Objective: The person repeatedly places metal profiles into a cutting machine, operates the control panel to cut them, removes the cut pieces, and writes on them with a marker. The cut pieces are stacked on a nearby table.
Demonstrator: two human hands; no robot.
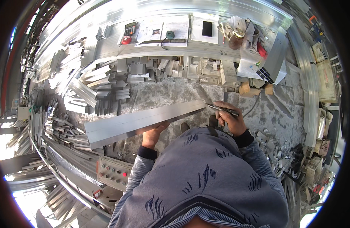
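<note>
My left hand [153,135] is closed around the lower side of a long silver metal profile [144,118], holding it up in front of my body. The profile lies slantwise, its broad face up, its left end nearer to me and its right end farther away. My right hand [232,121] grips a slim hand tool [229,110] with a dark handle and a thin tip. That tip is at the profile's right end; whether it touches the metal I cannot tell. Fingers of my left hand are partly hidden behind the profile.
Beyond the profile is a bench [209,52] bearing a calculator [130,28], papers [154,28], a phone [207,28] and gloves [239,28]. Stacked profile offcuts [101,91] stand at left. A control panel [113,173] with buttons is near my left forearm. Metal scraps [273,154] lie at right.
</note>
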